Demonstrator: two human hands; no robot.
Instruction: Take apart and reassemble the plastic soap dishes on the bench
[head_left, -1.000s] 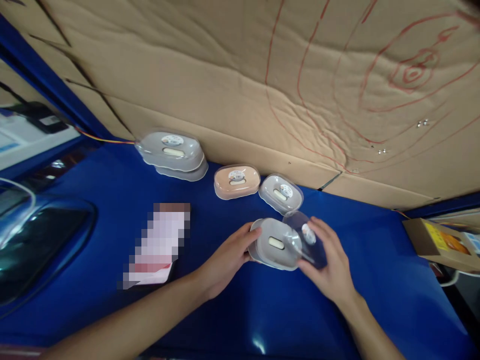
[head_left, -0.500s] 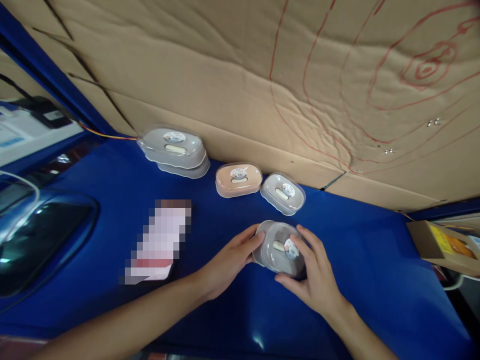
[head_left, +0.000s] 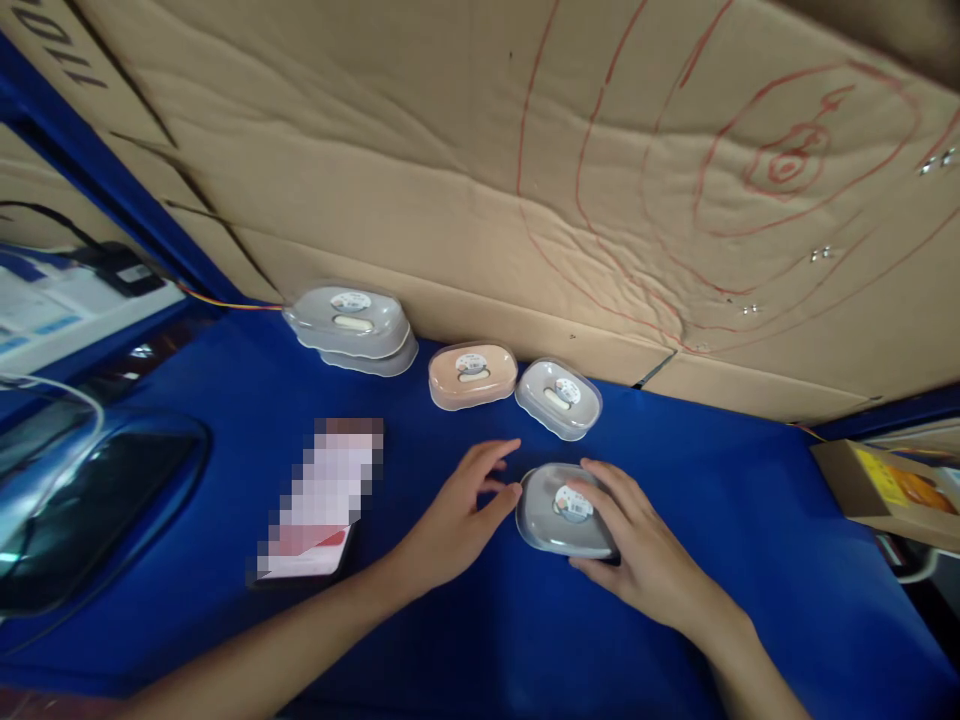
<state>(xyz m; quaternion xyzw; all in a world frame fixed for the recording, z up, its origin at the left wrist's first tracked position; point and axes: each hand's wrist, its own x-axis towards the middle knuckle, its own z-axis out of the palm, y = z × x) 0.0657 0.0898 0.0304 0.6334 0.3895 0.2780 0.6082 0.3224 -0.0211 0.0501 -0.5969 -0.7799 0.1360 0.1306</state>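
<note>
In front of me is a grey soap box (head_left: 541,520) with a clear lid and a round label, lying over the blue tabletop. My right hand (head_left: 634,540) is closed round its right end, thumb at the near side and fingers over the far side and top. Just off the box's left end, my left hand (head_left: 465,515) is open with its fingers apart, holding nothing. Beyond the hands, a second grey soap box (head_left: 541,405) sits beside a peach soap box (head_left: 454,388), both lidded and labelled. Farther left, two larger grey boxes (head_left: 322,325) are stacked.
A phone (head_left: 319,520), its screen blurred out, lies left of my hands. A dark glossy device (head_left: 112,500) with a white cable is at the far left. Cardboard (head_left: 375,150) with red drawn lines stands along the back. A small carton (head_left: 885,490) is at the right edge.
My left hand has let go of the soap box and opened beside it. The clear lid, earlier shifted to the right, now sits over the grey base. The view has shifted slightly.
</note>
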